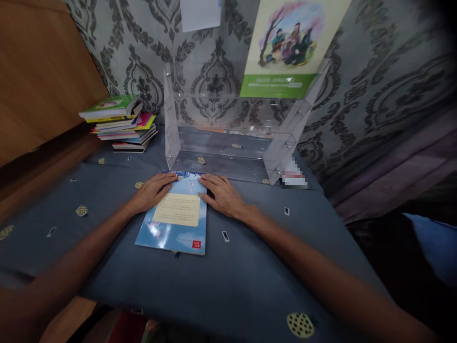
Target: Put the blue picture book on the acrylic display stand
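A thin blue book [178, 233] lies flat on the cloth-covered table, with a cream text panel and a small red mark near its lower right corner. On its upper left edge rests my left hand [153, 193], fingers stretched out over the cover. My right hand [224, 195] lies across the upper right edge, its fingers straight and the thumb apart from them. Both hands touch the book from above, and neither is wrapped round it. Part of the book's far end is hidden under the fingertips.
Just beyond the book stands a clear acrylic rack [221, 147]. A stack of books [121, 124] sits at the back left, beside a wooden panel [43, 81]. An illustrated green-bordered sheet [278, 52] is upright at the back. A blurred-out item [294, 176] lies right of the rack.
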The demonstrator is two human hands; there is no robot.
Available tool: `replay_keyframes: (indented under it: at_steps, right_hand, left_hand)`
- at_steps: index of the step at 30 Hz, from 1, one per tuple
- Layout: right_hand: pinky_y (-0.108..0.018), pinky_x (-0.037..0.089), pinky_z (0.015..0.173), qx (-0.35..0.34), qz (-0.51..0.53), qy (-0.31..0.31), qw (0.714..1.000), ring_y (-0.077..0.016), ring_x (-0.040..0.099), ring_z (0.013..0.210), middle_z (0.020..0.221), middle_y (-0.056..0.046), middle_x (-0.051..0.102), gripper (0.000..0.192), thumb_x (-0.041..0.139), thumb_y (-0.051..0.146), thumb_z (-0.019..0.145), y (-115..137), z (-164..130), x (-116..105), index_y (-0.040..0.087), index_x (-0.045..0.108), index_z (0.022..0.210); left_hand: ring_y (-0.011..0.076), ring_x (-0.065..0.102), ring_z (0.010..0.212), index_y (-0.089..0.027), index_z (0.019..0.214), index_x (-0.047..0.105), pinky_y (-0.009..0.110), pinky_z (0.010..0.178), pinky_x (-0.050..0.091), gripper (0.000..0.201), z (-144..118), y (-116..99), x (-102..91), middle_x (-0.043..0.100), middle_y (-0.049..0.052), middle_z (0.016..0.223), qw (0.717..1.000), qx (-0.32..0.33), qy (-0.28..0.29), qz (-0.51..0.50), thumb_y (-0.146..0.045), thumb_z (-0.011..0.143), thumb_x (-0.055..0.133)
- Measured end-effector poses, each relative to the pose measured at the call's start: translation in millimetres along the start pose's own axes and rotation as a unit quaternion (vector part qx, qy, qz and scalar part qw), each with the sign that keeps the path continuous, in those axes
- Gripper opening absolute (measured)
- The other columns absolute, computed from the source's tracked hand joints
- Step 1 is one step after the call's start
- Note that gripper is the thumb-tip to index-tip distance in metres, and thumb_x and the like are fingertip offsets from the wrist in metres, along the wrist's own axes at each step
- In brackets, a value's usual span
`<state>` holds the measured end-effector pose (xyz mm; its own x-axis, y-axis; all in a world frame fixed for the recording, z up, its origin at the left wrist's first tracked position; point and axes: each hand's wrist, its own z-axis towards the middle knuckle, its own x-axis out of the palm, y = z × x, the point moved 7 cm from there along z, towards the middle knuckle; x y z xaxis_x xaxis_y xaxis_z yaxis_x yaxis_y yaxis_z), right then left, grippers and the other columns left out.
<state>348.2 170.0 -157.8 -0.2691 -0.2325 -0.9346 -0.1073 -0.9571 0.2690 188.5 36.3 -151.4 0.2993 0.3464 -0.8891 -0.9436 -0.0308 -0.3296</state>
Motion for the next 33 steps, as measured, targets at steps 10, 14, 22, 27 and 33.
replay_keyframes:
  at_steps: [10,14,22,27,33]
  right_hand:
    - [-0.062,0.023,0.122,-0.087,0.008,0.053,0.995,-0.0338,0.029,0.152,0.161,-0.02,0.035,0.086,0.048,0.074,0.092,56.3,-67.5,4.5,0.015,0.04,0.153]
    - [-0.064,0.024,0.121,-0.097,0.01,0.056,0.994,-0.0352,0.026,0.153,0.162,-0.021,0.034,0.093,0.052,0.078,0.087,66.9,-79.8,7.0,0.015,0.038,0.154]
    - [-0.064,0.022,0.122,-0.097,0.001,0.054,0.994,-0.0348,0.024,0.154,0.161,-0.023,0.032,0.092,0.053,0.075,0.088,69.5,-81.7,7.8,0.013,0.038,0.153]
    - [-0.064,0.024,0.121,-0.097,-0.001,0.053,0.994,-0.0344,0.024,0.154,0.162,-0.022,0.032,0.091,0.052,0.075,0.089,70.3,-82.3,6.2,0.014,0.037,0.154]
    - [-0.062,0.024,0.122,-0.095,0.001,0.063,0.993,-0.0353,0.026,0.153,0.161,-0.024,0.034,0.091,0.057,0.073,0.088,71.4,-81.4,4.4,0.012,0.04,0.153]
  left_hand:
    - [0.0243,0.055,0.135,-0.014,0.132,0.064,0.049,0.116,0.041,0.047,0.4,-2.4,-1.5,0.065,0.012,0.139,1.0,0.018,-0.007,-0.005,-0.037,0.102,0.035]
    - [0.0238,0.055,0.135,-0.018,0.133,0.064,0.049,0.116,0.04,0.047,0.0,-2.0,-1.1,0.065,0.01,0.14,1.0,0.013,-0.009,-0.002,-0.038,0.101,0.035]
    - [0.025,0.056,0.134,-0.017,0.132,0.064,0.051,0.115,0.041,0.048,-1.5,-3.2,-2.1,0.065,0.011,0.139,1.0,0.013,-0.02,0.003,-0.04,0.102,0.035]
    - [0.0263,0.058,0.13,-0.017,0.13,0.066,0.052,0.114,0.042,0.046,-2.4,-2.1,-3.3,0.067,0.012,0.135,0.999,0.015,-0.041,0.002,-0.04,0.101,0.038]
    - [0.0281,0.061,0.125,-0.014,0.125,0.069,0.054,0.111,0.045,0.044,-3.9,-1.3,-6.0,0.069,0.015,0.131,0.998,0.015,-0.061,0.024,-0.036,0.1,0.039]
